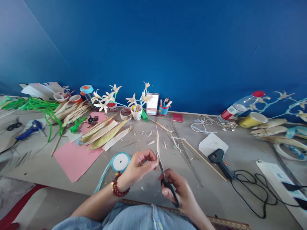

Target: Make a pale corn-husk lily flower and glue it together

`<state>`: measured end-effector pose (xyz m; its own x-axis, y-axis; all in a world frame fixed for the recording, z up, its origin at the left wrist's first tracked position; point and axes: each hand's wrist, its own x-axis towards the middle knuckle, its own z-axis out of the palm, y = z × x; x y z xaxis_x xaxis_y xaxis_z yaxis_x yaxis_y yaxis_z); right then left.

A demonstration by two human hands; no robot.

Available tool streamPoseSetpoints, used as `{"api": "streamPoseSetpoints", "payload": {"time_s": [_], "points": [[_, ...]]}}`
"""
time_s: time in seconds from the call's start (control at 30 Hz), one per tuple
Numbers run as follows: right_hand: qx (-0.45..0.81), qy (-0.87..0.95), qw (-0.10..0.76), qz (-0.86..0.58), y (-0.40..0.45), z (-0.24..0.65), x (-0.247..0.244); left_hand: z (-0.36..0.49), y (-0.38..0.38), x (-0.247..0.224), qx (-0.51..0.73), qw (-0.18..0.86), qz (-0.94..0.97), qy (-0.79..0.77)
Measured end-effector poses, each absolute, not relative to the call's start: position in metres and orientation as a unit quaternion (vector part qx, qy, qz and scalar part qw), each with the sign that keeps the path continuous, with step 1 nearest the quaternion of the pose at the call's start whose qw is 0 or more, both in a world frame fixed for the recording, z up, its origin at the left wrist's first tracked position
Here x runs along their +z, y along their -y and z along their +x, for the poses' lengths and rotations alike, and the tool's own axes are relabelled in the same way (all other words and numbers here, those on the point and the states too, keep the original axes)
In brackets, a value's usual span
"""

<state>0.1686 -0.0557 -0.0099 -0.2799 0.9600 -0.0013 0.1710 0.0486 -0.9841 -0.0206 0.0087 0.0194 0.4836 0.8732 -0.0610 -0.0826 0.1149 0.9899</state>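
My left hand (141, 166) pinches the lower end of a narrow pale corn husk strip (157, 140), which stands up from the fingertips. In my right hand (178, 188) is a pair of black-handled scissors (169, 188), fingers through the loops. The scissor blades point away from me and lie right against the strip beside my left fingertips; whether they are cutting it I cannot tell. Just left of my left hand lies a spool of light blue ribbon (120, 162). Small pale husk scraps (151, 142) are scattered on the table beyond my hands.
Corn husks (103, 134) lie on pink paper (76, 159) at left. Husk flowers (107, 97) stand at the back near a pen cup (164, 108). Thin wires (184, 150), a glue gun (220, 164) with its cord and a tilted plastic bottle (241, 107) are at right.
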Motion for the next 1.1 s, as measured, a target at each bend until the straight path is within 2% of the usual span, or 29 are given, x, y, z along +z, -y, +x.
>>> {"api": "streamPoseSetpoints", "payload": {"time_s": [0.83, 1.1], "points": [[0.413, 0.633, 0.399, -0.519, 0.058, 0.178, -0.026, -0.022, -0.009, 0.025, 0.365, 0.668, 0.521, -0.385], [0.507, 0.617, 0.377, -0.469, 0.058, 0.186, -0.019, -0.03, -0.016, 0.017, 0.366, 0.676, 0.524, -0.367]]}}
